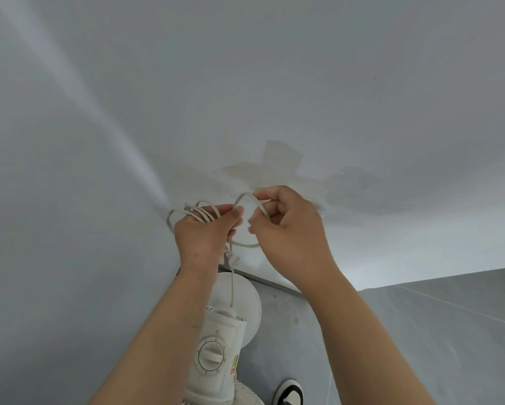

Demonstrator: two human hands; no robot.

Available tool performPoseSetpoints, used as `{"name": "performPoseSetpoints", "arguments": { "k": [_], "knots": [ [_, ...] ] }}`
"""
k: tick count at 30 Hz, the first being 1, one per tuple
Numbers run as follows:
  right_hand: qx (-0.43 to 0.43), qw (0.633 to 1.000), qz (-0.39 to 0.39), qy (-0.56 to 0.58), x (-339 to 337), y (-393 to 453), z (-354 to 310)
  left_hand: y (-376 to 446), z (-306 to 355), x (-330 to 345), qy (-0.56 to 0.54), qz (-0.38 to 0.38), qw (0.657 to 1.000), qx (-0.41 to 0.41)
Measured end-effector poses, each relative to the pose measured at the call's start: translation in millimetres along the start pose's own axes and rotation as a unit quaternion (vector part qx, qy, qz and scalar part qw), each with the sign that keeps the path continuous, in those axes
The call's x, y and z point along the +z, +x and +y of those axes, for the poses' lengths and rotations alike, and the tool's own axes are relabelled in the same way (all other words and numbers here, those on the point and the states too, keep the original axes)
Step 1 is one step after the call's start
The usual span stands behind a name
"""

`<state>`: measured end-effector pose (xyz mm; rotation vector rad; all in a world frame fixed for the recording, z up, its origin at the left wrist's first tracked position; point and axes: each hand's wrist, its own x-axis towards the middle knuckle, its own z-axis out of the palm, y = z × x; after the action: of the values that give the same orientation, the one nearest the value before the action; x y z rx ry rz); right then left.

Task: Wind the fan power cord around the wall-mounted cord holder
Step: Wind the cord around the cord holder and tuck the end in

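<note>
Head view, left hand (204,235) clutching coiled cord (200,213), right hand (286,226) pinching its loop

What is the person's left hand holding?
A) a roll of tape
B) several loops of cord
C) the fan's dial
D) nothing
B: the left hand grips a bundle of cord loops against the wall, while the right hand pinches the next loop.

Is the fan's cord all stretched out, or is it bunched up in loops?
Looped. Several coils of the cord bunch at the left hand, and the right hand pinches another loop.
</note>
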<state>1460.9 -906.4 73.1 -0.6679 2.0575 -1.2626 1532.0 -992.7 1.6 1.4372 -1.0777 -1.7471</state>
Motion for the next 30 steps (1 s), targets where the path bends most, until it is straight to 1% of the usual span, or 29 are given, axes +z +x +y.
{"name": "performPoseSetpoints", "arguments": {
  "k": [2, 3, 6, 8, 10, 13, 16, 18, 20, 22, 25, 27, 30],
  "knots": [
    [0.032, 0.997, -0.003, 0.077, 4.8, -6.4, 8.5, 3.1, 0.9, 0.8, 0.004, -0.002, 1.0, 0.001],
    [0.042, 0.994, 0.009, 0.098, 7.3, -10.1, 14.3, 4.4, 0.4, 2.0, 0.005, -0.008, 1.0, -0.001],
    [0.046, 0.989, 0.072, 0.121, 9.4, -17.2, 30.4, 5.6, -1.7, 10.9, 0.018, -0.039, 0.999, -0.008],
    [0.034, 0.985, 0.106, 0.135, 6.7, -16.0, 33.6, 5.5, -1.4, 18.3, 0.028, -0.05, 0.998, -0.015],
    [0.011, 0.983, 0.128, 0.134, 2.6, -13.9, 32.8, 5.2, -1.2, 24.6, 0.035, -0.06, 0.997, -0.023],
    [-0.023, 0.984, 0.15, 0.098, -6.0, -12.0, 34.4, 0.7, -4.2, 29.2, 0.068, -0.096, 0.993, -0.025],
    [-0.028, 0.979, 0.185, 0.075, -19.6, -12.0, 40.1, -9.8, -10.7, 32.1, 0.078, -0.131, 0.987, -0.042],
    [-0.02, 0.977, 0.201, 0.069, -25.8, -11.5, 44.1, -16.7, -14.9, 32.3, 0.055, -0.121, 0.99, -0.055],
    [-0.016, 0.975, 0.215, 0.058, -29.8, -8.8, 47.7, -21.8, -19.3, 31.6, 0.039, -0.082, 0.994, -0.062],
    [-0.011, 0.971, 0.233, 0.057, -32.8, -5.5, 50.9, -30.8, -21.9, 29.1, -0.001, -0.03, 0.996, -0.083],
    [-0.005, 0.963, 0.261, 0.064, -37.9, -2.7, 55.3, -50.2, -26.3, 23.0, -0.064, 0.007, 0.99, -0.124],
    [0.0, 0.961, 0.27, 0.065, -39.8, -2.1, 59.0, -63.2, -32.8, 17.7, -0.045, 0.007, 0.988, -0.147],
    [0.022, 0.964, 0.252, 0.077, -40.6, -0.7, 67.1, -78.9, -41.9, 14.9, -0.003, 0.008, 0.987, -0.161]
  ]
}}
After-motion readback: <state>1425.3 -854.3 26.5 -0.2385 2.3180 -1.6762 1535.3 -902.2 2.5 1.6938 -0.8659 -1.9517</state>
